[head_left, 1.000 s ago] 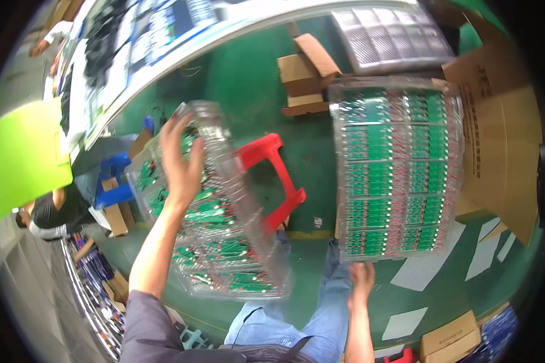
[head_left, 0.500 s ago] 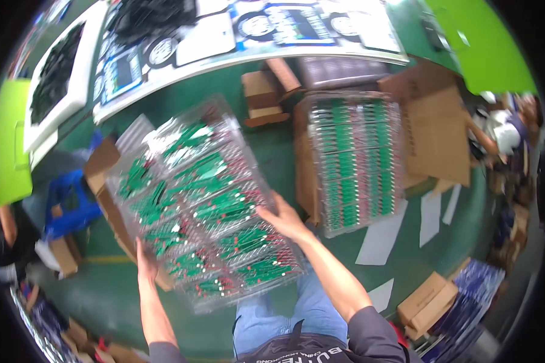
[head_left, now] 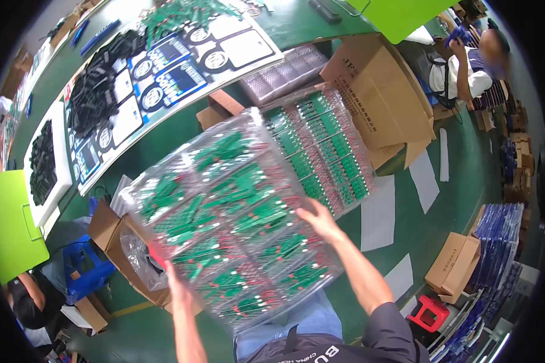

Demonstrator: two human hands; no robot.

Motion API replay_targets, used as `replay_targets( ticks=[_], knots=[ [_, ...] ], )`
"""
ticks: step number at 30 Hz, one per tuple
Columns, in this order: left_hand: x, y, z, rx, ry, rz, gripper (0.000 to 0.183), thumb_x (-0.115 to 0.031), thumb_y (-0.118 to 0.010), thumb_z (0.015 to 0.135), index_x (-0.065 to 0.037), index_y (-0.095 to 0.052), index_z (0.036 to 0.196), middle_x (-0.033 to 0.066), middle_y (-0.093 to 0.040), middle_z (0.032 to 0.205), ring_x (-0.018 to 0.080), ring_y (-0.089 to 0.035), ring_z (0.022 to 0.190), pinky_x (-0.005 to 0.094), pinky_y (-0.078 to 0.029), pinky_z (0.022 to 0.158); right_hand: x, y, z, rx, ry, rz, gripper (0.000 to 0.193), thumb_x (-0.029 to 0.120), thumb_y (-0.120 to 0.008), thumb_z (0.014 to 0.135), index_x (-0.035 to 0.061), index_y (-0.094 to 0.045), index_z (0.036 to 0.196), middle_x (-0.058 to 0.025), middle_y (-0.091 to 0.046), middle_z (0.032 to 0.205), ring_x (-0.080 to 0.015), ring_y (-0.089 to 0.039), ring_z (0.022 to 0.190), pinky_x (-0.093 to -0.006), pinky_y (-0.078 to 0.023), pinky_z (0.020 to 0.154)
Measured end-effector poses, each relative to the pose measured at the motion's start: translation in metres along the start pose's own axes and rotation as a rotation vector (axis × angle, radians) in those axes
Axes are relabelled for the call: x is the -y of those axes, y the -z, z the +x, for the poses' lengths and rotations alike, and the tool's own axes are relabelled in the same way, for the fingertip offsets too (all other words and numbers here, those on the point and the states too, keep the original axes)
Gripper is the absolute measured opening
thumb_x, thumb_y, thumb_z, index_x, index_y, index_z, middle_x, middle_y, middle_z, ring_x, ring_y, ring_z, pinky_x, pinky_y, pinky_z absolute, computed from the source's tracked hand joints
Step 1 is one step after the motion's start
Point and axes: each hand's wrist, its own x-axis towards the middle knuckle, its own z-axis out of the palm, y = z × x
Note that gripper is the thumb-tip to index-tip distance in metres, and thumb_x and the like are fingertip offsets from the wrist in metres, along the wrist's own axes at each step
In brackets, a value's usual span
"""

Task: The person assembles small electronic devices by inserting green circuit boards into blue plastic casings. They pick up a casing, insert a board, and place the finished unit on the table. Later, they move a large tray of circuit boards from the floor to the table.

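Observation:
Between my two hands is a clear plastic tray point(head_left: 248, 227), held tilted in front of my legs. Its compartments hold many green circuit boards with red and white wires. My left hand point(head_left: 178, 287) grips the left edge, its fingers partly hidden by the tray. On the right edge, my right hand point(head_left: 318, 221) has its thumb over the rim and its other fingers out of sight beneath. Past the tray's upper right side, a second clear tray point(head_left: 327, 145) with neat rows of green boards lies on an open cardboard box, partly covered from view.
A cardboard box point(head_left: 106, 224) with clear plastic inside stands at left, near a blue stool point(head_left: 82, 266). The workbench point(head_left: 260, 45) runs across the back with black parts on it. White sheets point(head_left: 378, 212) lie on the green floor. People work at far left and right.
My view has turned to the right. The held tray has come nearer the second tray and now covers part of it. Both hands keep their grip.

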Motion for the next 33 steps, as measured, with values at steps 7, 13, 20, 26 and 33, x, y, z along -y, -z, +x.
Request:
replay_targets(
  ticks=[7,13,20,26,33],
  knots=[
    [0.141,-0.257,0.08,0.288,0.081,-0.232,0.07,-0.059,-0.054,0.105,-0.007,-0.048,0.15,0.0087,-0.057,0.145,0.0246,-0.053,0.133,0.0423,-0.043,0.113,-0.056,0.246,0.101,-0.202,-0.061,-0.088,0.084,0.044,-0.077,0.092,-0.007,-0.046,0.151,-0.0218,-0.051,0.154,-0.029,-0.049,0.143,-0.0391,-0.038,0.118],
    [0.174,-0.384,0.155,0.383,0.118,-0.147,0.078,-0.063,-0.045,0.106,-0.006,-0.036,0.159,0.0097,-0.044,0.158,0.0252,-0.045,0.143,0.0428,-0.036,0.119,-0.07,0.324,0.202,-0.157,0.012,0.113,0.056,0.034,-0.073,0.097,-0.0001,-0.06,0.14,-0.0103,-0.07,0.126,-0.018,-0.064,0.114,-0.0327,-0.049,0.101],
    [0.176,-0.397,0.173,0.038,-0.308,0.531,0.07,-0.056,-0.043,0.108,0.005,-0.057,0.139,0.025,-0.065,0.134,0.0358,-0.059,0.13,0.0437,-0.042,0.11,-0.102,0.334,0.258,-0.118,-0.015,-0.158,0.065,0.046,-0.07,0.098,-0.0039,-0.062,0.139,-0.0139,-0.067,0.135,-0.0231,-0.061,0.125,-0.0352,-0.043,0.109],
    [0.174,-0.355,0.134,0.035,-0.179,0.774,0.077,-0.057,-0.048,0.105,0.01,-0.051,0.144,0.0297,-0.059,0.139,0.0454,-0.055,0.133,0.0471,-0.042,0.112,-0.097,0.321,0.245,-0.227,-0.179,-0.022,0.075,0.051,-0.064,0.102,-0.0012,-0.048,0.153,-0.02,-0.052,0.154,-0.0297,-0.046,0.145,-0.0383,-0.034,0.12],
    [0.074,-0.258,0.013,0.202,-0.34,1.248,0.064,-0.051,-0.059,0.099,-0.002,-0.059,0.141,0.0268,-0.062,0.133,0.0417,-0.057,0.129,0.0472,-0.045,0.108,-0.044,0.336,0.065,-0.272,0.028,-0.579,0.056,0.027,-0.068,0.096,-0.0083,-0.058,0.138,-0.0283,-0.062,0.139,-0.043,-0.056,0.133,-0.046,-0.04,0.114]
  ],
)
